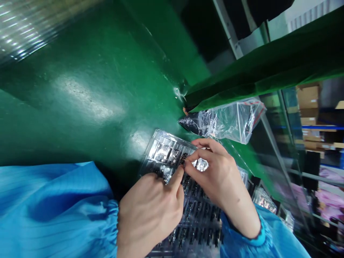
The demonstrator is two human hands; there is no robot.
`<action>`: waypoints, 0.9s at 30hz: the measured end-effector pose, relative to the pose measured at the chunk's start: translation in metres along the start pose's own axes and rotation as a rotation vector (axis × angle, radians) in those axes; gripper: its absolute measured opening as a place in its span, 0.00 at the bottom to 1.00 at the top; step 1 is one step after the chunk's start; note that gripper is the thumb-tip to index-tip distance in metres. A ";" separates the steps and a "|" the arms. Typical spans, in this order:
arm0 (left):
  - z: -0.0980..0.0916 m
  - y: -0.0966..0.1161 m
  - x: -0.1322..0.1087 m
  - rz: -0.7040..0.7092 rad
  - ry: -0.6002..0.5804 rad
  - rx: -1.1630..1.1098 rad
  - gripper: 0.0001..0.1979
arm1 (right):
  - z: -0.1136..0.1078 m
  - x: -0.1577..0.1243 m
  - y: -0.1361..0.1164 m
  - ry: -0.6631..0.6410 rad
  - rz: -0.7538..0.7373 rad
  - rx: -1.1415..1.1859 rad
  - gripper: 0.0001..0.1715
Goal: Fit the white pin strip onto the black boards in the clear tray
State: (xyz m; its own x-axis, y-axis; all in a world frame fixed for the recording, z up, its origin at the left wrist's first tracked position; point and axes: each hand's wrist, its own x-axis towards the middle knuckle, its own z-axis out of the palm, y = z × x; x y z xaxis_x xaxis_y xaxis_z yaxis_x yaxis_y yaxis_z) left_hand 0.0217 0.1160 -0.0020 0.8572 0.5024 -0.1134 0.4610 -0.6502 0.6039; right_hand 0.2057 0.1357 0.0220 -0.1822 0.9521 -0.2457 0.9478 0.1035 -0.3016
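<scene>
A clear plastic tray [161, 147] lies on the green table [88, 93], its pockets filled with several small dark parts. My left hand [150, 211] rests on the tray with fingers curled and one fingertip pointing into a pocket near the middle. My right hand [220, 175] hovers over the tray's right side, thumb and forefinger pinched on a small dark part [184, 159] right at the left fingertip. Both arms wear blue sleeves.
A clear zip bag [231, 120] with dark parts lies just beyond the tray, under a raised green shelf edge [268, 71]. More clear trays [264, 200] sit at the right. Shelves with boxes [309, 107] stand at the far right.
</scene>
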 end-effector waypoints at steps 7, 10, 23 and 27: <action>0.000 0.000 -0.001 0.026 -0.045 0.070 0.15 | -0.003 -0.004 0.003 -0.001 -0.011 0.002 0.03; -0.001 0.000 -0.002 0.030 -0.044 0.081 0.14 | -0.003 -0.006 0.004 -0.001 -0.033 -0.014 0.04; 0.000 0.000 0.001 0.027 -0.034 0.064 0.12 | 0.006 -0.005 -0.002 0.072 -0.023 -0.103 0.03; 0.001 0.000 -0.001 0.024 -0.014 0.055 0.12 | 0.007 -0.003 -0.002 0.062 0.020 -0.072 0.04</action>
State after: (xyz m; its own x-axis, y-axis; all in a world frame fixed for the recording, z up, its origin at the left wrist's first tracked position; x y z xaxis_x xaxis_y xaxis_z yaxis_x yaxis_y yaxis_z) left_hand 0.0214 0.1149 -0.0022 0.8711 0.4786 -0.1104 0.4519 -0.6928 0.5620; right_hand 0.2023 0.1310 0.0164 -0.1489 0.9698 -0.1929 0.9678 0.1029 -0.2299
